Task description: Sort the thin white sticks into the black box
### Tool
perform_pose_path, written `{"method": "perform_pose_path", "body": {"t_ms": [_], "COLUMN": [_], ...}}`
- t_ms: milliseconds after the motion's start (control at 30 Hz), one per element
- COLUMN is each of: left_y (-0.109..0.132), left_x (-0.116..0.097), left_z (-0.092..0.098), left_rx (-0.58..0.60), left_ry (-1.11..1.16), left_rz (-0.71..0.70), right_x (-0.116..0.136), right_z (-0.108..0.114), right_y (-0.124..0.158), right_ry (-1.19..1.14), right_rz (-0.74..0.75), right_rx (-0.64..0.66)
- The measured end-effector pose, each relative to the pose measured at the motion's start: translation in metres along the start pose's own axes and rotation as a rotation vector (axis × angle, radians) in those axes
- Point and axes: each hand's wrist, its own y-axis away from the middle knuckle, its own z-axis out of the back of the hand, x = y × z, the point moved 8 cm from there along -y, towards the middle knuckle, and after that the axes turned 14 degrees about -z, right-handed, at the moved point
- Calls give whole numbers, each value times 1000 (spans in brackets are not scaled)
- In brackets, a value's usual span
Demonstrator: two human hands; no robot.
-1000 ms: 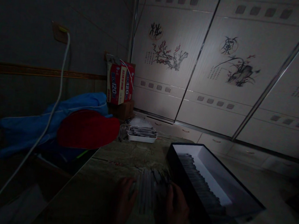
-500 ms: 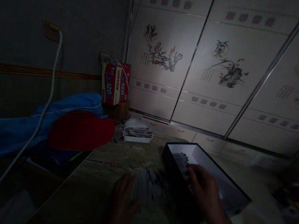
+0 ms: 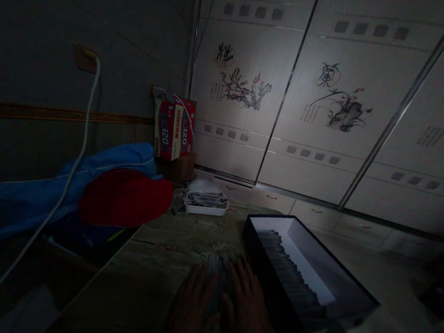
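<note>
Pictured in dim light above a dark green-brown, marble-patterned surface (image 3: pixel 196 231): bare left hand (image 3: pixel 193 301) and bare right hand (image 3: pixel 246 303), laid palm down side by side over a bunch of slender, greyish, pen-like sticks (image 3: pixel 218 277). Shown with fingers straight and slightly apart on both hands, stretched across the bunch from either side, with part of it visible in the gap between; too dark to tell how firmly pressed. Located well inside the surface's left edge, nearer to the right one.

Seen set across the surface's right edge: a shallow rectangular box, black outside and white inside (image 3: pixel 268 282), open at the top, with a long row of dark slender sticks (image 3: pixel 290 271) packed side by side along its left wall and a strip of white bottom showing to their right.

Spotted by the surface's far edge, towards its far left corner: a small white rectangular tray (image 3: pixel 205 210), heaped with thin greyish sticks (image 3: pixel 209 200), with crumpled clear plastic (image 3: pixel 203 186) just behind. Heaped beyond the left edge: bright blue cloth (image 3: pixel 110 156) under a rounded red piece (image 3: pixel 126 198), with a white cable (image 3: pixel 89 108) passing across the blue. Stacked farther back: a red-and-cream printed carton (image 3: pixel 176 131) on a plain brown cardboard box (image 3: pixel 183 168), beside pale sliding doors (image 3: pixel 239 152).
</note>
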Motion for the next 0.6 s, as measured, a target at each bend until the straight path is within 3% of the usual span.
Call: {"method": "perform_pose_path", "body": {"t_ms": [200,400,600], "left_y": [-6,-15,-22], "left_x": [-5,6,28], "left_z": [-4,-2,-7], "left_rx": [15,20,-68], "left_ry": [-48,-76,-69], "left_rz": [-46,-131,-232], "right_x": [-10,-6,4], "right_z": [-33,-43,-49], "right_y": [1,0,-11], "right_ry": [72,59,45], "right_rz": [-36,-120,-183], "right_rx": [113,179,142]}}
